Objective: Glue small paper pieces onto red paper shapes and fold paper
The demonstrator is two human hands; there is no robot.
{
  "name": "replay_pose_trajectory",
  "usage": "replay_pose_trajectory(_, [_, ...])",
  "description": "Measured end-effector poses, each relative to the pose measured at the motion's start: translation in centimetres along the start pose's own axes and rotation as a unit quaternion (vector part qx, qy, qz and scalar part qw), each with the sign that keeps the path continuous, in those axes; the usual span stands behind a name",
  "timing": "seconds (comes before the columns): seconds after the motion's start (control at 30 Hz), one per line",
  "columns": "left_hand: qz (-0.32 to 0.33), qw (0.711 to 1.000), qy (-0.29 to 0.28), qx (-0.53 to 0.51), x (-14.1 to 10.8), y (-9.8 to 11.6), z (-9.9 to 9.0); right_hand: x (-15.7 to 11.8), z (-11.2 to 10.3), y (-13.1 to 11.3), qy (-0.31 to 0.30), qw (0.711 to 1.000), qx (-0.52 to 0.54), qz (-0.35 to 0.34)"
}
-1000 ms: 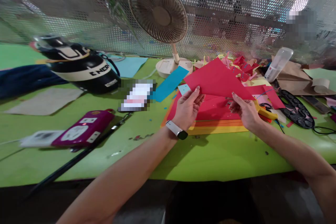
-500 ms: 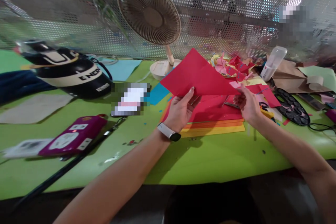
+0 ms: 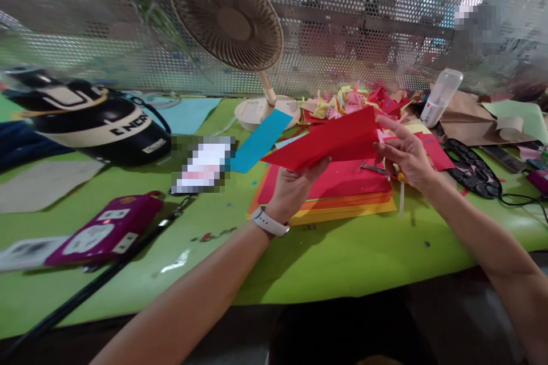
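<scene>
A sheet of red paper (image 3: 329,140) is held up at a tilt in front of me, seen at a low angle. My left hand (image 3: 302,182) grips its lower edge, with the fingers partly hidden by the sheet. At the right edge, my right hand (image 3: 405,151) has its fingertips closed on the paper, with the index finger stretched along the upper corner. Below lies a stack of red, orange and yellow paper (image 3: 342,182). Thin metal blades (image 3: 370,167), seemingly of scissors, rest on the stack close to my right fingers.
A desk fan (image 3: 226,17) stands at the back, near a blue paper strip (image 3: 261,140) and crumpled coloured paper (image 3: 349,100). To the left are a large black bottle (image 3: 103,128), a blurred-out phone-like item and a purple power strip (image 3: 107,228). A clear bottle (image 3: 440,97) and black palette (image 3: 473,168) are right.
The red sheet has tipped from nearly upright to a flatter angle, its top lowered and right edge raised. My right hand has moved slightly up; the view has shifted a little right.
</scene>
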State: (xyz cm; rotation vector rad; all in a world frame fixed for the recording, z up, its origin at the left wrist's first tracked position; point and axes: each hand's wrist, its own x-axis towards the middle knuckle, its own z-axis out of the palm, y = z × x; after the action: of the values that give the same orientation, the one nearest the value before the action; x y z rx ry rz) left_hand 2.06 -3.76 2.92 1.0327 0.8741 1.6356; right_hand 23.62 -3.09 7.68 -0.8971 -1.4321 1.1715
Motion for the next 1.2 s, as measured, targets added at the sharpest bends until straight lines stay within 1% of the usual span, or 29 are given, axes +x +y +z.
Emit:
replay_pose_trajectory(0.03, [0.003, 1.0, -0.009, 0.019, 0.0, 0.0, -0.1, 0.0, 0.2, 0.1, -0.012, 1.0, 0.0, 0.006])
replay_pose_trajectory(0.07, [0.008, 0.999, -0.02, 0.038, 0.0, 0.1, -0.2, 0.0, 0.3, 0.2, -0.012, 1.0, 0.001, 0.007])
replay_pose_trajectory(0.13, [0.03, 0.995, -0.044, 0.085, 0.3, 0.3, -0.6, 0.3, 0.3, 0.4, 0.014, 1.0, 0.008, -0.005])
replay_pose_trajectory(0.2, [0.06, 0.99, -0.053, 0.119, 0.7, 0.5, -1.0, 0.7, 0.2, 0.7, 0.044, 0.999, 0.021, -0.015])
replay_pose_trajectory(0.23, [0.065, 0.989, -0.053, 0.123, 1.0, 0.6, -1.1, 0.8, 0.1, 0.8, 0.052, 0.998, 0.027, -0.014])
replay_pose_trajectory(0.3, [0.047, 0.992, -0.052, 0.107, 1.3, 0.9, -1.3, 1.2, -0.1, 1.1, 0.056, 0.998, 0.03, -0.004])
replay_pose_trajectory(0.37, [0.005, 0.996, -0.054, 0.075, 1.3, 1.0, -1.3, 1.4, -0.3, 1.4, 0.052, 0.998, 0.027, 0.005])
replay_pose_trajectory(0.43, [-0.022, 0.997, -0.055, 0.045, 1.3, 1.0, -1.1, 1.4, -0.4, 1.5, 0.044, 0.999, 0.027, 0.009])
replay_pose_trajectory(0.5, [-0.031, 0.997, -0.055, 0.033, 1.1, 1.0, -0.9, 1.3, -0.4, 1.5, 0.034, 0.999, 0.034, 0.016])
replay_pose_trajectory(0.63, [-0.021, 0.998, -0.053, 0.026, 0.8, 0.8, -0.8, 1.1, -0.2, 1.3, 0.001, 0.998, 0.044, 0.034])
replay_pose_trajectory(0.7, [-0.022, 0.998, -0.055, 0.025, 0.8, 0.8, -0.8, 1.1, -0.2, 1.4, 0.005, 0.998, 0.048, 0.036])
replay_pose_trajectory(0.83, [-0.07, 0.995, -0.068, 0.013, 0.9, 0.8, -1.0, 1.2, -0.2, 1.8, 0.033, 0.998, 0.047, 0.034])
replay_pose_trajectory(0.93, [-0.104, 0.991, -0.087, 0.001, 1.0, 0.8, -1.1, 1.3, -0.2, 2.1, 0.025, 0.998, 0.05, 0.038])
replay_pose_trajectory(1.03, [-0.094, 0.992, -0.084, -0.001, 1.1, 0.6, -1.1, 1.2, -0.2, 2.0, 0.013, 0.998, 0.048, 0.042])
replay_pose_trajectory(1.2, [-0.078, 0.995, -0.064, -0.013, 1.1, 0.3, -1.1, 0.9, -0.1, 1.6, 0.011, 0.998, 0.049, 0.045])
